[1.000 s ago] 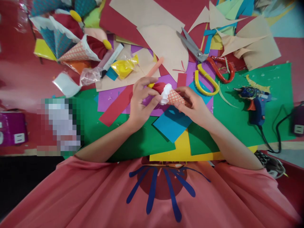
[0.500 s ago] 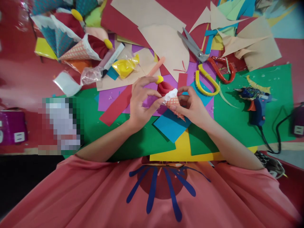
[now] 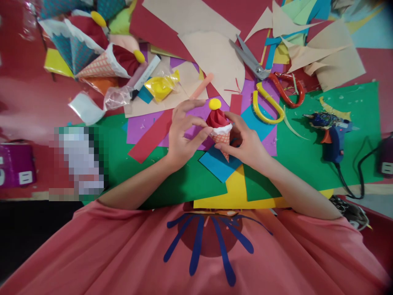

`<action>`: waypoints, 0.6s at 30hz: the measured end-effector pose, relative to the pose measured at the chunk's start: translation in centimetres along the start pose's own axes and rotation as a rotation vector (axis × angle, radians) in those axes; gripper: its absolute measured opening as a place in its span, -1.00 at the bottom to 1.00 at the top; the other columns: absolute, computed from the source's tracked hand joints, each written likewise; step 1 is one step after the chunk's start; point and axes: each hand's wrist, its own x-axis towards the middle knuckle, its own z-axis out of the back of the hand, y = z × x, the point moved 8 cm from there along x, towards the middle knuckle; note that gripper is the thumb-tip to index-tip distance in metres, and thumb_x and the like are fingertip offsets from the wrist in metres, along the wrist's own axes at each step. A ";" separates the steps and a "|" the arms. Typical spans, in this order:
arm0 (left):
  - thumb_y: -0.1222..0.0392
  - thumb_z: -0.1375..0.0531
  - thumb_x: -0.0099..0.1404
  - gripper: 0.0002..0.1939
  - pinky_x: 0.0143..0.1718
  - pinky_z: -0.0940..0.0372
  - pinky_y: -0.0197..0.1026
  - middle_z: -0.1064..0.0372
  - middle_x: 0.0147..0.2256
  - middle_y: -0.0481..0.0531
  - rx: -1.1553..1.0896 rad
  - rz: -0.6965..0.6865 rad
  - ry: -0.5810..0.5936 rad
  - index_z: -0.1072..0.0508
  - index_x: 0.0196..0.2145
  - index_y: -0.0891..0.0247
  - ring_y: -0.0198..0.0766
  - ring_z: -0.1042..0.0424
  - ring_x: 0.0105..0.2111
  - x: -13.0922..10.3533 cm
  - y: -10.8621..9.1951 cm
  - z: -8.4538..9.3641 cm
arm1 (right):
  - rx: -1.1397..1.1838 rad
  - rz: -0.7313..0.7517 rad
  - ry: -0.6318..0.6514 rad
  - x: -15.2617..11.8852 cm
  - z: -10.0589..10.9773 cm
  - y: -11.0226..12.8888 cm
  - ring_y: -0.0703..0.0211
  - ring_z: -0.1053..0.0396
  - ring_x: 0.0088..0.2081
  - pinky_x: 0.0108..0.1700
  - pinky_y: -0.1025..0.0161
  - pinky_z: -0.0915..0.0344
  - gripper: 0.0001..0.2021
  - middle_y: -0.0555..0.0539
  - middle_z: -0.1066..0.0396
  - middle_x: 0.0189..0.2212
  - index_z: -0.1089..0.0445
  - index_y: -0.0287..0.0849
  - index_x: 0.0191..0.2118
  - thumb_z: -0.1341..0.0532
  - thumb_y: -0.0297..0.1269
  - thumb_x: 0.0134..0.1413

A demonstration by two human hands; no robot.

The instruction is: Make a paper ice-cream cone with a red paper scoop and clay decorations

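Observation:
A small cone (image 3: pixel 221 137) with an orange-and-white checked body, a white wavy rim, red folds and a yellow ball on top stands nearly upright, tip down, between my hands. My left hand (image 3: pixel 186 133) pinches its white rim at the left side with thumb and index finger. From the right, my right hand (image 3: pixel 245 139) grips it, thumb on the checked body and fingers behind. A blue paper square (image 3: pixel 219 164) lies beneath the cone's tip.
Scissors (image 3: pixel 259 73) lie open beyond my right hand. A glue gun (image 3: pixel 334 141) with a cord rests at right on green paper (image 3: pixel 362 106). Larger cones (image 3: pixel 98 63), a marker (image 3: pixel 149 73) and a yellow clay packet (image 3: pixel 162 85) are at upper left.
The cone has turned more upright, its yellow ball swinging right, away from my left fingertips, and its tip moving left. My right hand has shifted slightly with it.

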 end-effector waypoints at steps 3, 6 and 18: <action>0.02 -0.20 0.36 -0.89 0.19 -0.31 0.02 -0.44 0.02 -0.06 -0.090 0.097 0.007 -0.45 -0.26 0.06 -0.18 -0.41 0.11 -0.1 0.4 -0.1 | 0.019 -0.019 -0.009 0.0 0.1 -0.2 0.12 -0.47 -0.32 -0.27 0.13 -0.46 -0.32 -0.07 -0.50 -0.16 -0.16 -0.07 0.24 -0.35 -0.10 0.02; -0.01 -0.14 0.40 -0.88 0.18 -0.31 -0.01 -0.43 0.03 -0.06 -0.104 0.131 0.017 -0.44 -0.20 -0.02 -0.19 -0.40 0.11 -0.1 0.4 -0.1 | 0.037 -0.040 -0.009 0.0 0.1 -0.4 0.17 -0.43 -0.41 -0.37 0.19 -0.41 -0.35 0.00 -0.48 -0.31 -0.16 -0.06 0.22 -0.35 -0.10 0.02; -0.05 -0.20 0.35 -0.83 0.15 -0.33 0.11 -0.40 0.07 -0.04 0.007 0.018 0.064 -0.45 -0.31 0.05 -0.14 -0.39 0.11 -0.1 -0.1 -0.5 | -0.254 0.098 -0.097 -0.8 0.4 0.9 -0.05 -0.50 -0.03 -0.09 0.09 -0.48 -0.41 -0.15 -0.41 0.10 -0.16 -0.06 0.22 -0.30 -0.15 0.09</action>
